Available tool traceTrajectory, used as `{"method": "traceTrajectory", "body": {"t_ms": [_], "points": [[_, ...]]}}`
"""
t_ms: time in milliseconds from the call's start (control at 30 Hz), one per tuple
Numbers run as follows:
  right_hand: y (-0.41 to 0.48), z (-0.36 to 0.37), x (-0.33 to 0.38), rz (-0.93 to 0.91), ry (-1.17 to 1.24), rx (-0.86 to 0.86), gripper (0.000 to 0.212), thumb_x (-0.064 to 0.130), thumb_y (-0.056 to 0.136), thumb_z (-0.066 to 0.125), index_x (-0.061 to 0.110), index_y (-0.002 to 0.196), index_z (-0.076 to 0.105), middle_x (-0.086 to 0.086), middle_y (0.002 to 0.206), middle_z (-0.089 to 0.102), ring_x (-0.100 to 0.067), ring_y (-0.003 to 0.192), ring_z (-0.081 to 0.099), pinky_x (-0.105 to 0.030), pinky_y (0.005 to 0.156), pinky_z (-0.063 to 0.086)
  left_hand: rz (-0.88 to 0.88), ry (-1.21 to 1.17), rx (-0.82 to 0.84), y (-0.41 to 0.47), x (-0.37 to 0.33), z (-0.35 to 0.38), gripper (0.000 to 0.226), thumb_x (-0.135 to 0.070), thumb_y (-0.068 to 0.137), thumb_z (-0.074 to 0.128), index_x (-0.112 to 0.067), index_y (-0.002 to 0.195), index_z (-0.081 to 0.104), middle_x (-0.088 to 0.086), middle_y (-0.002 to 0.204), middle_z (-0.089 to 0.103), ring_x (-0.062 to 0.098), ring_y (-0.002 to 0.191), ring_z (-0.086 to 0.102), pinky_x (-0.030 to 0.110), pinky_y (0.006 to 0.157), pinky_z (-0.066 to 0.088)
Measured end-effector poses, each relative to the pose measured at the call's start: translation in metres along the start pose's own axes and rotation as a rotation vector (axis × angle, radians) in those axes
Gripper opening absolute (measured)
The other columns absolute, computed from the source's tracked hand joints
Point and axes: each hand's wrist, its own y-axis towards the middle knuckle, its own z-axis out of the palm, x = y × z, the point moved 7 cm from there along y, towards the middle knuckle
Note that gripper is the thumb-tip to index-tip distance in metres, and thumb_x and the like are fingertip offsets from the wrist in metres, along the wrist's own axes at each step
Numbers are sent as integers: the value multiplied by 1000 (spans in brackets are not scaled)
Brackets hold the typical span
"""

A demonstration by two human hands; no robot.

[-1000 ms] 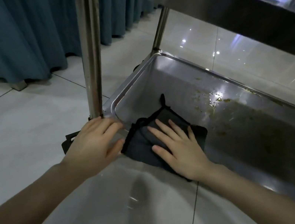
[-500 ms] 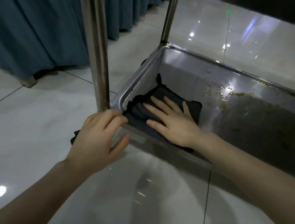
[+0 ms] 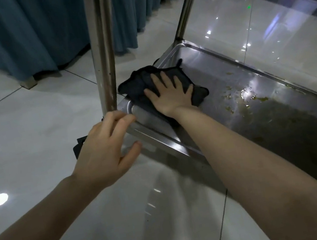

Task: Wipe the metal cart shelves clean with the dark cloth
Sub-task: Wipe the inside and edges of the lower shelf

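The right grip presses flat, fingers straight, on the dark cloth at the left edge of the bottom shelf. The left grip, released, rests on its near corner rim.

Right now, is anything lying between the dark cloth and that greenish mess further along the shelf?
Nothing visible. The right hand presses the dark cloth flat at the corner of the shelf, and only bare, wet-looking metal lies between the cloth and the greenish residue further along.
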Motion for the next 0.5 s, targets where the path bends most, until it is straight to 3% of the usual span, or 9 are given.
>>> {"method": "traceTrajectory", "body": {"t_ms": [133, 200, 300, 367, 500], "points": [[-87, 7, 7, -319, -41, -2, 58, 65, 96, 21, 50, 151, 11, 20, 162, 4, -18, 150, 0, -59, 116, -6, 90, 52, -38, 0, -9, 5, 48, -37, 91, 53, -6, 128, 54, 14, 128, 52, 29, 113, 52, 36, 97, 35], [-139, 7, -15, -355, -12, -24, 58, 68, 94, 16, 52, 149, 12, 24, 161, 6, -13, 150, 0, -56, 116, -6, 210, 69, 7, 0, -25, 18, 45, -37, 93, 52, -6, 125, 56, 15, 132, 52, 32, 115, 52, 41, 101, 36], [-156, 3, -68, -229, -17, -39, 61, 72, 90, 11, 54, 148, 10, 26, 160, 3, -8, 149, -4, -53, 118, -5, 309, 29, 97, 4, -49, 42, 40, -32, 95, 51, -4, 122, 60, 15, 136, 52, 31, 122, 49, 41, 107, 37], [-123, -5, -102, -78, -40, -60, 61, 72, 91, 17, 54, 148, 12, 25, 160, 2, -8, 149, -3, -55, 118, -4, 237, -39, 116, 11, -56, 52, 38, -28, 94, 50, -5, 123, 60, 13, 136, 51, 28, 122, 49, 33, 105, 36], [-45, -25, -146, 227, 44, -105, 60, 66, 96, 29, 43, 151, 20, 14, 163, 9, -22, 150, 4, -62, 116, -1, 130, -105, 107, 18, -61, 58, 36, -30, 93, 50, -6, 118, 60, 11, 131, 52, 26, 115, 53, 35, 96, 45]]}}
